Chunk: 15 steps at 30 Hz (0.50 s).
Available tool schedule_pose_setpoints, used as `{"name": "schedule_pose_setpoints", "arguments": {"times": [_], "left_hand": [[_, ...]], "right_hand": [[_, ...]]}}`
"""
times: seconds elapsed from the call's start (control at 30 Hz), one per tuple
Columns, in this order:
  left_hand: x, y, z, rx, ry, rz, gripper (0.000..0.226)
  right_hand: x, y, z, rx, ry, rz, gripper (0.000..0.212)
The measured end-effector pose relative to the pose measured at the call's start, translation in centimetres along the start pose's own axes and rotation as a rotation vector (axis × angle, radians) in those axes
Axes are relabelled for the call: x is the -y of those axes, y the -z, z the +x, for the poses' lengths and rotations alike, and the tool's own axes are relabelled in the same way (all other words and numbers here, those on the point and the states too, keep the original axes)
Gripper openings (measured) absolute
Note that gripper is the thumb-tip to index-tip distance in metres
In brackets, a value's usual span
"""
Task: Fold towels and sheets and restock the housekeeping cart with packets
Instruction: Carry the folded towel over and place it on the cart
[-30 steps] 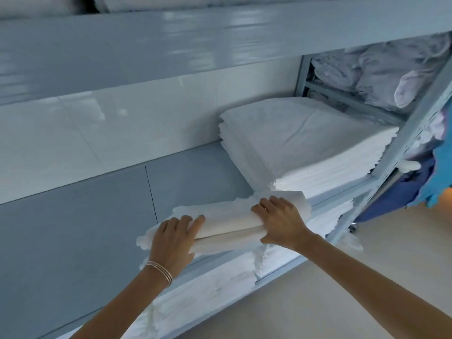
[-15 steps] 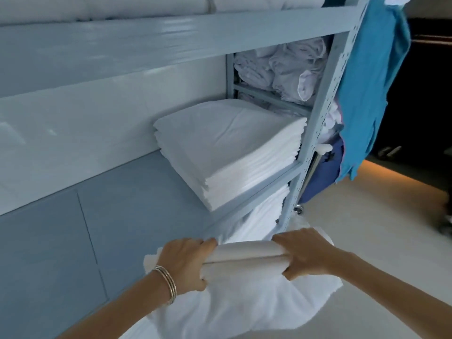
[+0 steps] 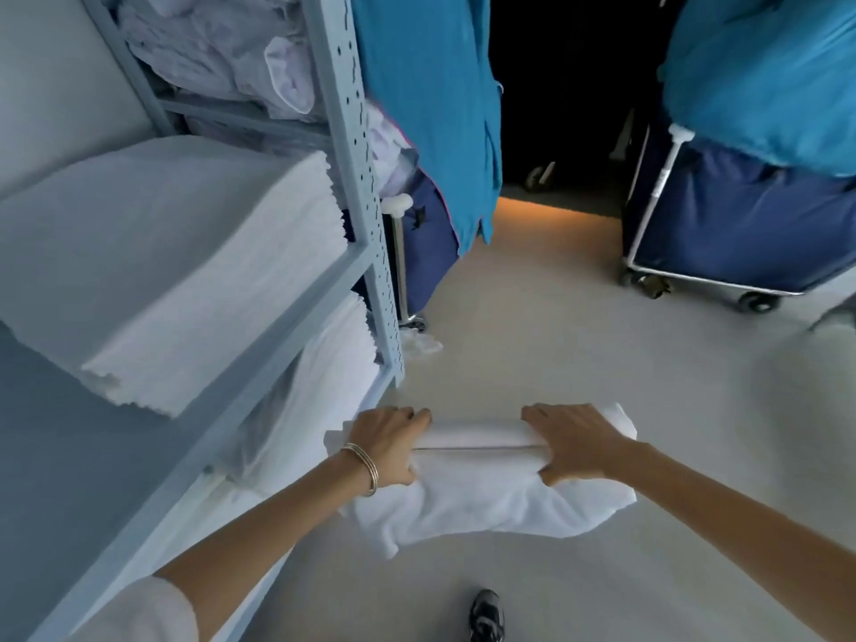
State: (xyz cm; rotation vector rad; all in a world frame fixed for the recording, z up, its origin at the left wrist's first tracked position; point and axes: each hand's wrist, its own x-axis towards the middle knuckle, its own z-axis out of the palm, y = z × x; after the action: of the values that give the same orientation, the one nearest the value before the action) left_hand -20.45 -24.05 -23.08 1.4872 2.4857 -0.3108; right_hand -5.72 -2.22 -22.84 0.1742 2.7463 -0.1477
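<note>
Both hands hold one white towel [image 3: 481,498] out over the floor, soft terry cloth folded into a thick bundle with a loose flap sagging below. The left hand [image 3: 387,449] has its fingers curled over the top of the bundle's left end, and the right hand [image 3: 576,444] has its fingers curled over the right end with the thumb tucked underneath; the folded edge runs straight between the two sets of fingers. Thin metal bangles [image 3: 363,470] circle the left wrist. Left of the fingers stands a pale blue metal shelf rack [image 3: 356,145] with a perforated upright, carrying a tall stack of flat folded white linen [image 3: 176,271], a second stack [image 3: 319,386] on the level below, and crumpled whitish laundry [image 3: 222,44] higher up. Beyond the fingers are two navy fabric carts [image 3: 741,234] on wheels, each draped with teal cloth [image 3: 431,99]. The floor [image 3: 556,345] is smooth and pale grey, meeting a dark doorway further back. One black shoe [image 3: 486,613] shows below the towel.
</note>
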Motion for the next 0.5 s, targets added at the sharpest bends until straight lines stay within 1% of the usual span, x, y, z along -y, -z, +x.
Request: {"name": "schedule_pose_setpoints", "arguments": {"times": [0.23,0.4,0.5], "left_hand": [[-4.0,2.8,8.6,-0.007,-0.143,0.064,0.055],[-4.6,4.4,14.8,0.003,-0.229,0.081,0.057],[-4.2,5.4,18.6,-0.002,-0.267,0.103,0.053]], "right_hand": [[-7.6,0.2,-1.5,-0.005,-0.137,0.082,0.05],[-11.7,0.7,-0.3,0.019,-0.215,0.123,0.05],[-13.9,1.4,1.5,0.013,-0.252,0.126,0.051]]}}
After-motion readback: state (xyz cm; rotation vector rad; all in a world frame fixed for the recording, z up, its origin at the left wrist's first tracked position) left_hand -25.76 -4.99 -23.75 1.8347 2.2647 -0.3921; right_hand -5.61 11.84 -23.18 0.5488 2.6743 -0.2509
